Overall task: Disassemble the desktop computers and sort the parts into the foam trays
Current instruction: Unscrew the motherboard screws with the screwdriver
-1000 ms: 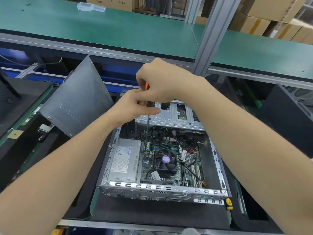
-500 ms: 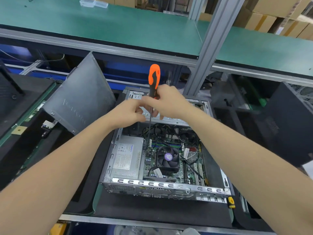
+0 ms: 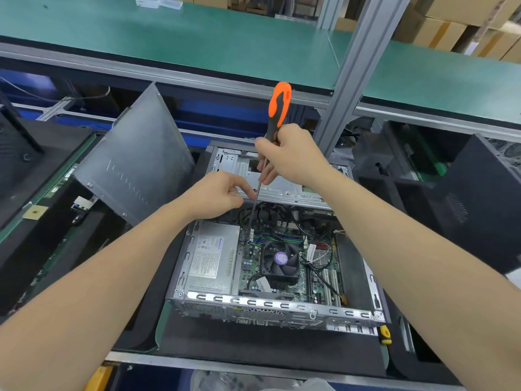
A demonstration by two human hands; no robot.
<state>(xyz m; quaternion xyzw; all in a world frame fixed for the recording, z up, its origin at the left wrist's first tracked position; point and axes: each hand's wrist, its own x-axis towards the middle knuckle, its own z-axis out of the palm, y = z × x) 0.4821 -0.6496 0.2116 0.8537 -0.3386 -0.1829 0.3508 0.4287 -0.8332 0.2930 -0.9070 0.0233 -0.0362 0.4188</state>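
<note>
Reader: Hands first. What is held?
Describer: An orange-and-black-handled screwdriver [image 3: 279,108] is gripped low on its handle by the right hand [image 3: 293,159]. Its steel shaft appears pinched by the curled left hand [image 3: 220,193].
Reader: And the tip?
Describer: It is sunk inside the open silver metal computer case [image 3: 282,306], beside the grey power supply box [image 3: 214,258]. If it slipped, the green motherboard [image 3: 251,263] or black cables [image 3: 270,213] could be gouged.

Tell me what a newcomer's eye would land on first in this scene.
The orange-and-black screwdriver stands out at centre, held nearly upright by the right hand, its shaft reaching down into the open computer case. The left hand pinches the shaft lower down. Inside the case sits a black fan with a purple hub; a grey side panel leans at the left.
</note>
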